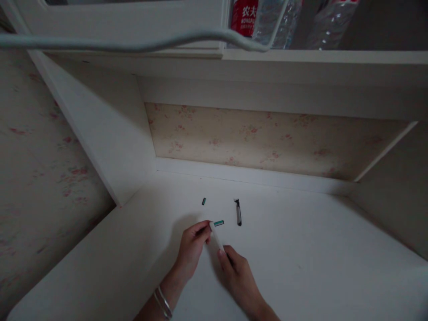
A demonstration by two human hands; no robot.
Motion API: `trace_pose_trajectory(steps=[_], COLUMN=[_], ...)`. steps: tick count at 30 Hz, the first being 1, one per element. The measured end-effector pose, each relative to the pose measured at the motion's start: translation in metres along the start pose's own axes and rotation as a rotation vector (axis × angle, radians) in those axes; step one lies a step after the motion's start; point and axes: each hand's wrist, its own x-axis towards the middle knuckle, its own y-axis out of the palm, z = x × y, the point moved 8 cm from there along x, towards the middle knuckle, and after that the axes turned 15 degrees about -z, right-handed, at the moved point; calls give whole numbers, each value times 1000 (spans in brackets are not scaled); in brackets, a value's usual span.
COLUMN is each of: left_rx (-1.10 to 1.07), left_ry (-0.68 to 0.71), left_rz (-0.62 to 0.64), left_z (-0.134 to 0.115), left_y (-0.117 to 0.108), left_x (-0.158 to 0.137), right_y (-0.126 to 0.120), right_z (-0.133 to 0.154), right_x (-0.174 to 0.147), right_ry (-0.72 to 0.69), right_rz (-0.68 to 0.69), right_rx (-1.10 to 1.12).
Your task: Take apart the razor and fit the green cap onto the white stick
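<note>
White stick [216, 237] is held over the table [301, 258], slanted, in front of the body. Its upper end is pinched by the left hand [193, 244], fingertips closed on it; its lower part is gripped by the right hand [236, 268], thumb laid along it. A green-and-dark strip [219, 223] is seen sticking out to the right at the stick's upper end; whether it is joined on cannot be told. A small dark piece [203, 201] is laid on the table beyond the left hand. A black-and-grey handle [238, 214] is laid to the right of the strip, near but apart, pointed away. Two silver bangles [164, 299] are worn on the left wrist. The table is closed in by a white side panel [100, 125] and backed by floral wallpaper [234, 136]. Overhead, clear bottles [245, 18], one red-labelled, are kept on a shelf [317, 55], partly crossed by a white tube [133, 46].
</note>
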Motion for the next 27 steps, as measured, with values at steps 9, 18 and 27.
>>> trace_pose_trajectory(steps=[9, 18, 27], left_rx=[-2, 10, -39], left_ry=[-26, -21, -27], left_rz=[-51, -67, -100], left_z=[2, 1, -1], left_y=[-4, -6, -8], left_x=[2, 2, 1], right_y=[-7, -17, -9], right_z=[-1, -3, 1], right_x=[3, 5, 3], right_ry=[-4, -5, -26], right_rz=[-58, -146, -76], right_rx=[-16, -24, -26])
